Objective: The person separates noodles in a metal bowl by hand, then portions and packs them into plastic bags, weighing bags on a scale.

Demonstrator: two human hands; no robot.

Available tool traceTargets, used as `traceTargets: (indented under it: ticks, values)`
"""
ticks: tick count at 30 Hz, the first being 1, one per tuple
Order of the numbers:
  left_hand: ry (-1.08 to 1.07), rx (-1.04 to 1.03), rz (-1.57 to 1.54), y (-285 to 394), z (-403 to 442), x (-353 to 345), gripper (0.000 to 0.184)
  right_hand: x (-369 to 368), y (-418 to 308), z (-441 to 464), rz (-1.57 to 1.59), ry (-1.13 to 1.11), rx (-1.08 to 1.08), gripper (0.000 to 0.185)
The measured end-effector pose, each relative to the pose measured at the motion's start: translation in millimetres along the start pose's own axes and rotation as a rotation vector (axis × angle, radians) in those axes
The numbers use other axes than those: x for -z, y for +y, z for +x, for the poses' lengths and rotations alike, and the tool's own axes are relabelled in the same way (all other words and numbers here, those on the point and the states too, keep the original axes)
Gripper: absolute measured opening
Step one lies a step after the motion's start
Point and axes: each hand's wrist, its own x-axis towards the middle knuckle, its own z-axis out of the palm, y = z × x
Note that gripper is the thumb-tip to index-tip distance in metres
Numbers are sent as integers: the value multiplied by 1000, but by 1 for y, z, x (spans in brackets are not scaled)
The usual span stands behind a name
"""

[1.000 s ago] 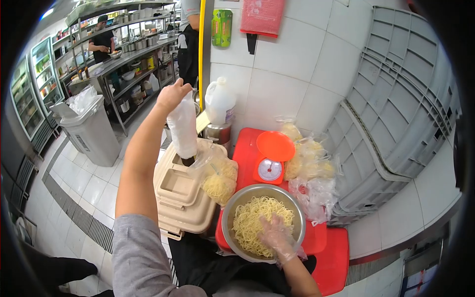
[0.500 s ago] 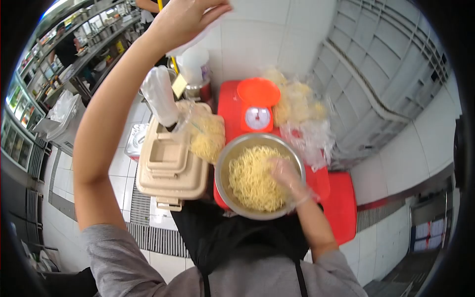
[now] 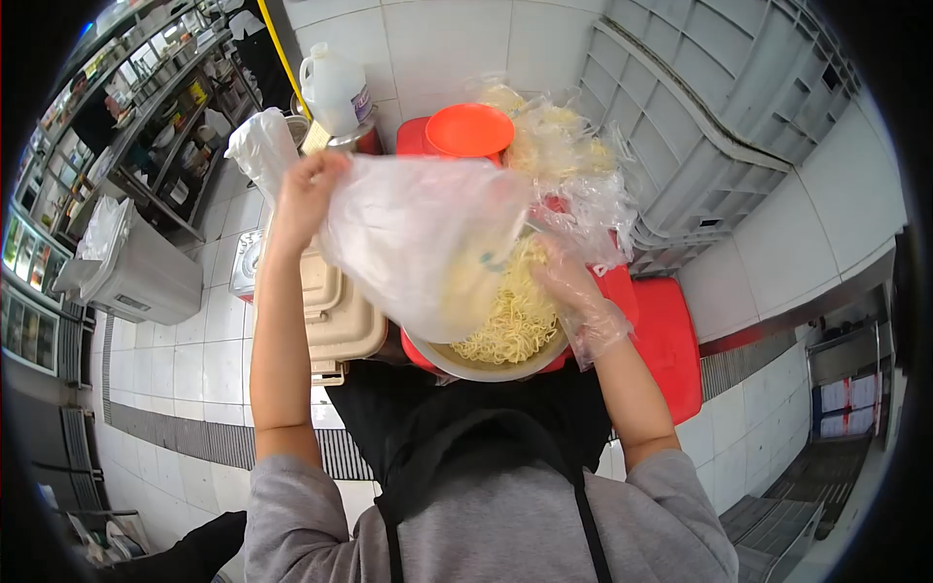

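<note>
My left hand is closed on the upper corner of a clear plastic bag, which spreads blurred over the left part of a metal bowl. Pale yellow noodles fill the bowl. On its right side, my right hand, in a clear plastic glove, has its fingers closed around some noodles, lifting them near the bag's edge. Behind the bag, the orange pan of a scale shows; its dial is hidden.
Bagged noodles and crumpled plastic bags lie behind the bowl. A beige lidded box stands left, a white jug behind it. Grey crates line the right. Another person is at the far left.
My left hand has come down from high up, bringing the plastic bag over the bowl. My right hand has risen from deep in the noodles with some in its fingers.
</note>
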Motion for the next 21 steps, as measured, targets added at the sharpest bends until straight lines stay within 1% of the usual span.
traceTargets:
  ticks: [1, 2, 3, 5, 6, 7, 8, 10, 11, 13, 15, 16, 17, 18, 19, 20, 21]
  values:
    - [-125, -11, 75, -19, -5, -2, 11, 9, -10, -2, 6, -153, -119, 29]
    - [-154, -9, 182, -39, -8, -7, 12, 14, -14, -3, 12, -308, -237, 30]
    - [-184, -6, 290, -56, -12, -12, 12, 14, -7, -4, -7, -290, -173, 33]
    - [-251, -128, 483, -83, -17, -24, 14, 12, 10, -3, -43, -249, -44, 38]
    - [-285, -193, 577, -90, -17, -29, 15, 15, 3, -1, -8, -234, -77, 42]
    - [-375, -97, 677, -97, -17, -34, 16, 21, -6, 0, 26, -219, -111, 47]
    - [-362, -94, 713, -102, -18, -39, 15, 24, -11, 1, 57, -204, -146, 51]
    - [-339, -85, 783, -112, -22, -48, 14, 21, -15, 0, -119, -172, 29, 55]
    - [-282, -156, 815, -106, -23, -53, 15, 17, -17, 0, -206, -157, 118, 57]
    - [-163, -298, 883, -71, -29, -65, 19, -10, -30, -17, -465, -169, 21, 65]
    - [-266, -174, 680, -32, -58, -86, 29, -39, -30, -35, -640, -180, -62, 69]
    - [-349, -165, 634, -12, -81, -96, 30, -54, -21, -42, -690, -186, -91, 70]
    - [-428, -158, 586, 2, -105, -105, 31, -63, -5, -41, -662, -202, -95, 69]
    - [-455, -184, 693, 2, -126, -113, 28, -71, 10, -40, -634, -219, -99, 67]
    - [-483, -208, 799, -6, -142, -119, 25, -69, 34, -34, -526, -248, -81, 63]
    - [-495, -163, 793, -15, -150, -119, 23, -65, 49, -29, -417, -278, -66, 60]
    - [-506, -120, 786, -24, -155, -116, 21, -57, 45, -23, -259, -280, -161, 56]
